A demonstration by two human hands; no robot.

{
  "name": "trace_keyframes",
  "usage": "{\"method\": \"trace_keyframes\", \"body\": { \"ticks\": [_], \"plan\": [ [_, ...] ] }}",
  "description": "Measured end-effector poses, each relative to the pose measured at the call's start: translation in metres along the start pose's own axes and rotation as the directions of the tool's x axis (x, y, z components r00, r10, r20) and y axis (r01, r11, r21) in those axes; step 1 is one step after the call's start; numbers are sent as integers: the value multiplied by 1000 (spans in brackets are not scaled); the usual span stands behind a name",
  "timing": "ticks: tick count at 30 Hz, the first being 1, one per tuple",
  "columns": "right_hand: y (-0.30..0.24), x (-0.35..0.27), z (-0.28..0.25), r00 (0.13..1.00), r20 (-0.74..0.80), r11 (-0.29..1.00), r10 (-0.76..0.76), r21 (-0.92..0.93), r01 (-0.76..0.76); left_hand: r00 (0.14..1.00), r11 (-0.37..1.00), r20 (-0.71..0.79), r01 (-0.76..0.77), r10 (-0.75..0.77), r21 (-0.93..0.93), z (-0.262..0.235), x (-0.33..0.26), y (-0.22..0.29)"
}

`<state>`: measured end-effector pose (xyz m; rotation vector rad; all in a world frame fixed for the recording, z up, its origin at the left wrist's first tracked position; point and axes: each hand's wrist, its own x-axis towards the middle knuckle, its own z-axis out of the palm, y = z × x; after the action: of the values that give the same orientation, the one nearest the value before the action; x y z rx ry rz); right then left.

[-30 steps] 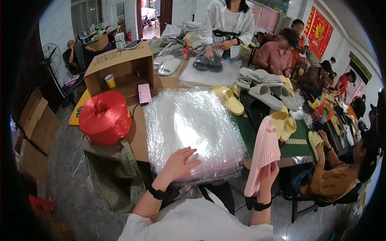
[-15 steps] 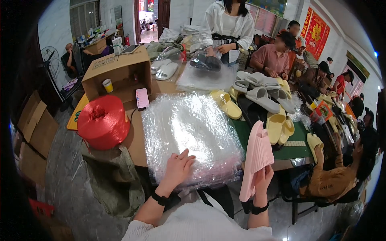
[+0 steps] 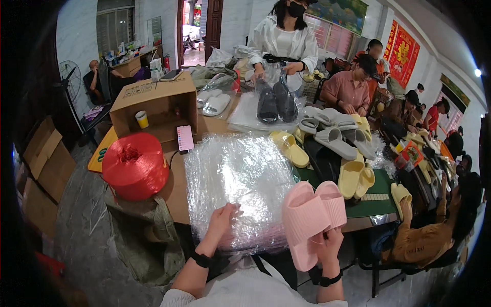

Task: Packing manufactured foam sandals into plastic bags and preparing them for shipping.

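My right hand (image 3: 330,245) grips a pair of pink slippers (image 3: 306,217) from beneath, tilted up beside the near right corner of a stack of clear plastic bags (image 3: 240,169). The two slippers overlap, their ribbed straps facing me. On the near part of that shiny stack lies my left hand (image 3: 221,220), its fingers drawn together at the top bag's film. How much film is between them is hard to see. Yellow slippers (image 3: 353,176) and grey slippers (image 3: 335,142) are heaped to the right of the bags.
A red roll of plastic twine (image 3: 135,166), a phone (image 3: 185,138) and an open cardboard box (image 3: 153,102) stand left of the bags. Across the table, a person in white (image 3: 286,46) handles bagged black slippers (image 3: 276,102). At right sits a person in brown (image 3: 427,230).
The pink slippers have turned from edge-on so both straps show, and shifted slightly left. My left fingers have closed together. The person opposite has raised the bagged black slippers upright.
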<state>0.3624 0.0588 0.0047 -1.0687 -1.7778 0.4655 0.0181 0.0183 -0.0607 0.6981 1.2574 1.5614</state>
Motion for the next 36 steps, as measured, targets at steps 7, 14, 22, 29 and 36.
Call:
{"method": "trace_keyframes", "body": {
  "ticks": [7, 14, 22, 29, 36],
  "plan": [
    [-62, 9, 2, 925, 281, 763, -255, -529, 371, 992, 970, 68, -121, 109, 211, -8, -2, -1],
    [-48, -6, 31, 937, 312, 872, -158, -400, 281, 885, 275, 418, -462, 204, 843, 28, -57, 56],
    [-63, -9, 26, 903, 376, 832, -208, -418, 365, 756, 377, 469, -642, 457, 668, 27, -43, 42],
    [-67, -15, 57, 878, 461, 920, -130, -274, 280, 632, 125, 688, -762, 358, 635, 48, -59, 57],
    [-17, -7, 126, 948, 178, 943, -262, -161, 291, 540, 302, 789, -835, 294, 459, 63, -77, 76]
  ]
}}
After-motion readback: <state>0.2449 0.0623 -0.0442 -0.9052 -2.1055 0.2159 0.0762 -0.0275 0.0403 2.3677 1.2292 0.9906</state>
